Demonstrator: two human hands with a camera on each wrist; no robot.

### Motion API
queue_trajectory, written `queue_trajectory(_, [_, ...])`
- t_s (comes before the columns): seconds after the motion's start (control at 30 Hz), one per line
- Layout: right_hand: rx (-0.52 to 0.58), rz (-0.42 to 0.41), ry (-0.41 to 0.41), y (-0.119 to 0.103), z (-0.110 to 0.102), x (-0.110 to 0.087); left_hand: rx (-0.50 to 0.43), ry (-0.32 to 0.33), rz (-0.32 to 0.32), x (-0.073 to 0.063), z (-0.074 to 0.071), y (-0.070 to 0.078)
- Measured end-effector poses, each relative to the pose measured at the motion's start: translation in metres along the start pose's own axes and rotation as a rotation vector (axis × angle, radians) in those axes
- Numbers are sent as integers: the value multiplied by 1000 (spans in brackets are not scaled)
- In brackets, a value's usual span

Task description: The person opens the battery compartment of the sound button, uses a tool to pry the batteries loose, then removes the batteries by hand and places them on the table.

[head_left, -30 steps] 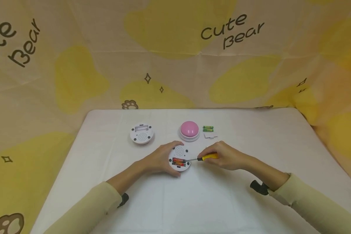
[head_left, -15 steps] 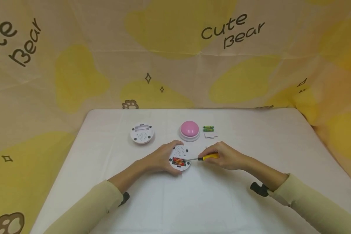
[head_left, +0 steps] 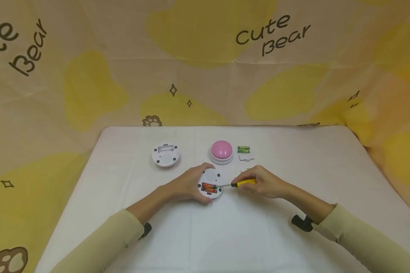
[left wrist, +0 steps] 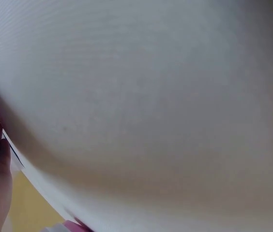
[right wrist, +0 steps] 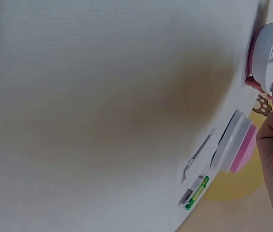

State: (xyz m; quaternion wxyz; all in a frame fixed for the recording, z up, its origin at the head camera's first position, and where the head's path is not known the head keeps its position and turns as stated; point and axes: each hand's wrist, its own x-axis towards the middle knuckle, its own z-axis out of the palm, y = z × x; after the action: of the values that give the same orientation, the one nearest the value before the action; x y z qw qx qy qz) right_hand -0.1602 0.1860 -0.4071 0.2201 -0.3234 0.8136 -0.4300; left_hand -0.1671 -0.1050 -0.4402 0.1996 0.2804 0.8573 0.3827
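Currently, a disc (head_left: 210,175) is being held by the left hand (head_left: 188,186) on the near side of the pink button (head_left: 221,150), its rim being clasped between thumb and fingers. Its underside is being presented upward, and two red batteries (head_left: 209,187) are being housed in its slot. To the near right of the pink button, a screwdriver (head_left: 246,182) is being gripped by its yellow handle in the right hand (head_left: 264,182), its tip being set at one end of the red batteries. Whether they are being touched cannot be told. Well to the left of the pink button, a second disc (head_left: 166,158) is being displayed underside up, its slot exposed. Two green batteries (head_left: 243,151) are lying side by side just right of the pink button, with a white cover (head_left: 246,157) just nearer the person.
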Motion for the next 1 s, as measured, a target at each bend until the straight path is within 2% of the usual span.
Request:
queue_trajectory(0.4, [73, 6, 11, 3, -1, 0, -21, -1, -15, 0, -2, 1])
queue_trajectory(1.0, [108, 15, 21, 7, 1, -2, -42, -7, 10, 0, 0, -4])
